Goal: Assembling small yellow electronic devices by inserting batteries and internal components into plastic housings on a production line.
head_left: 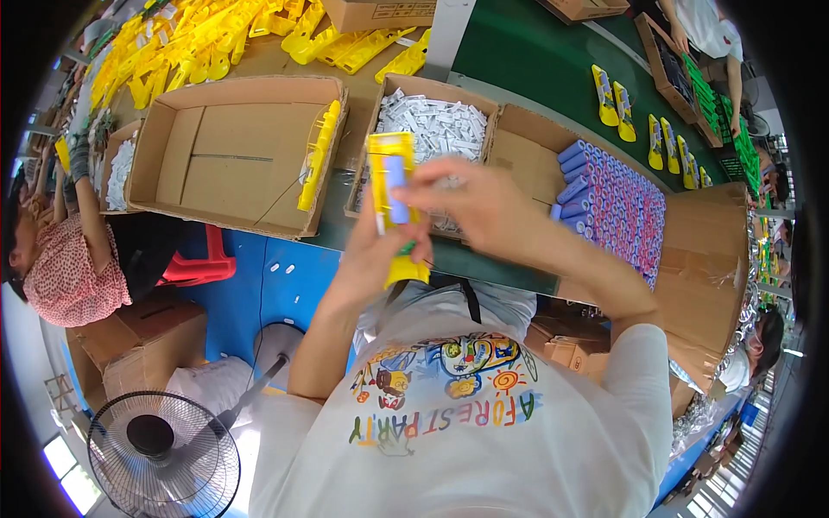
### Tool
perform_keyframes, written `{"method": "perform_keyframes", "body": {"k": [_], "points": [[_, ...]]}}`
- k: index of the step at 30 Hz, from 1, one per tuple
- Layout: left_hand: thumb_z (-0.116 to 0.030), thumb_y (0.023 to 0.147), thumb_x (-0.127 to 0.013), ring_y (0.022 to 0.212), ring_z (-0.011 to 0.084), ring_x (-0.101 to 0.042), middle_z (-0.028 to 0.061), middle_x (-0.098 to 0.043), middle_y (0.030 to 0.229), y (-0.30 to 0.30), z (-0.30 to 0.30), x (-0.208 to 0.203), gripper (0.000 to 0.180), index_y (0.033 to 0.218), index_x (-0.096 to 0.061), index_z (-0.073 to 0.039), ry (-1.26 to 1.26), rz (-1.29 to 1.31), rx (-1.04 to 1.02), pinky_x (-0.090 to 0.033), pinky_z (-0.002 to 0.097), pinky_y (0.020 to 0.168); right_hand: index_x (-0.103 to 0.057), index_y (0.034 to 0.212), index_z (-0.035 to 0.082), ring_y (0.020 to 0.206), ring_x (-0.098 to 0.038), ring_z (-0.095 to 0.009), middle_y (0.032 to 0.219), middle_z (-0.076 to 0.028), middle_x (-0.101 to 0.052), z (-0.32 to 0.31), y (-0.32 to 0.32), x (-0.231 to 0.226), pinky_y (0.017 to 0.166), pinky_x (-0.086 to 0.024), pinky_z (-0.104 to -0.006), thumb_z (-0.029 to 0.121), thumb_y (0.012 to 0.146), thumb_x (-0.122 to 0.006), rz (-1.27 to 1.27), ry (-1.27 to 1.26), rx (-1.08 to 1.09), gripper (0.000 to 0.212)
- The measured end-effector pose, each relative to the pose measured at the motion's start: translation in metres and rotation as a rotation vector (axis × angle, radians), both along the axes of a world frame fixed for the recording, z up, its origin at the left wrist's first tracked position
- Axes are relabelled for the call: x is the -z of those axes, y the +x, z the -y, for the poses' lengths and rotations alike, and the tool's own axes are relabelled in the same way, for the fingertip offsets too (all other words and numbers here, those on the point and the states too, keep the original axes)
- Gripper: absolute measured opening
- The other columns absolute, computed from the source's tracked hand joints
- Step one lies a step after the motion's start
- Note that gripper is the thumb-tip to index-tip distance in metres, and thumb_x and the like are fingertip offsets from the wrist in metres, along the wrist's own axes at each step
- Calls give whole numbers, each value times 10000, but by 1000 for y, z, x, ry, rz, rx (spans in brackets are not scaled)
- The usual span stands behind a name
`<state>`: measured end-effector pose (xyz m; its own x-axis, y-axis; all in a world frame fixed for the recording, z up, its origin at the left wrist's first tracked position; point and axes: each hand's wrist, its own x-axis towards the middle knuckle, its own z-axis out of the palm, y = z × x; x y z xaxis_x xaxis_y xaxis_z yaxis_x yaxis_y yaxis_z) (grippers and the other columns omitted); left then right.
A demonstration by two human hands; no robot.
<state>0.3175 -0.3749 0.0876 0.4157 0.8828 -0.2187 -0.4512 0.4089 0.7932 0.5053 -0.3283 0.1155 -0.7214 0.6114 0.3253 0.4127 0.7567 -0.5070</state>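
Observation:
In front of my chest, my left hand (373, 252) is closed round a long yellow plastic housing (392, 143), its thumb lying across the lower part. A blue-purple cylindrical battery cell (395, 180) sits in the upper part of that housing, lengthwise. My right hand (477, 198) comes in from the right, fingers pinched at the cell's side; motion blurs the fingertips. Something small and green shows near the left thumb, too blurred to name. Just beyond my hands stands a cardboard box of small white plastic parts (445, 121), partly covered by them.
A shallow cardboard box (233, 207) at left holds one yellow housing (319, 155). Many battery cells (613, 207) stand in a carton at right. Yellow housings (190, 43) are heaped at far left. A floor fan (164, 453) stands lower left; a person (73, 268) sits at left.

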Motion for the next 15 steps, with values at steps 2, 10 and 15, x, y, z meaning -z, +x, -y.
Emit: {"method": "perform_keyframes", "body": {"k": [2,10,15], "points": [[-28,827,-479,686,192,-531,110,-501,910,-10,-3,9,507,1277,-276,-146,-99,178,-194,-512,384,651,-675,1099,136,886,-640,-236,1002,-100,-646,-48,-5,29,742,-524,-349,80,779,-647,-111,-229,303,326],[-31,843,-460,739,202,-541,101,-506,959,-8,3,8,502,1283,-268,-178,-117,177,-197,-519,400,711,-608,832,59,818,-598,-242,834,-71,-592,-104,-21,49,688,-502,-371,134,803,-672,109,141,263,103],[-52,850,-462,753,209,-558,108,-518,956,-5,8,12,496,1289,-274,-184,-118,214,-170,-523,405,724,-594,894,41,842,-580,-196,901,-63,-573,-86,-5,29,713,-483,-305,70,825,-650,-218,28,87,93]]}}
